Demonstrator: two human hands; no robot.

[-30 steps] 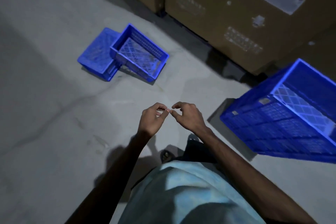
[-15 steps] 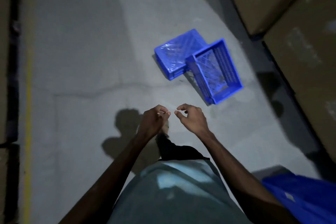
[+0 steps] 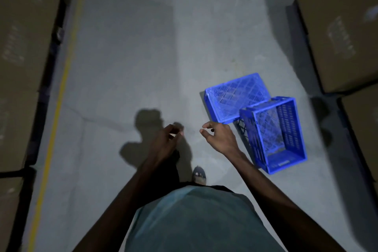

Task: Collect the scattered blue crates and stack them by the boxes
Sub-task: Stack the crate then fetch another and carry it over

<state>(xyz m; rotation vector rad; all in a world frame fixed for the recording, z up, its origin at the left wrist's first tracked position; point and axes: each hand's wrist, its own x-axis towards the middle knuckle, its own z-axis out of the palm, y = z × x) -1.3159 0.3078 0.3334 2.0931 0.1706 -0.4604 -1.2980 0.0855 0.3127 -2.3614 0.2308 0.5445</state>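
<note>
Since half a second ago your view has swung left, so the two scattered crates now sit low on your right and your hands have drifted apart. Left to right: your left hand [image 3: 166, 141] is loosely curled and empty, your right hand [image 3: 219, 137] half open and empty, just short of the overturned crate [image 3: 235, 96], with the upright crate [image 3: 276, 133] leaning on it near the cardboard boxes [image 3: 337, 26]. Both crates are yet to be picked up and stacked.
</note>
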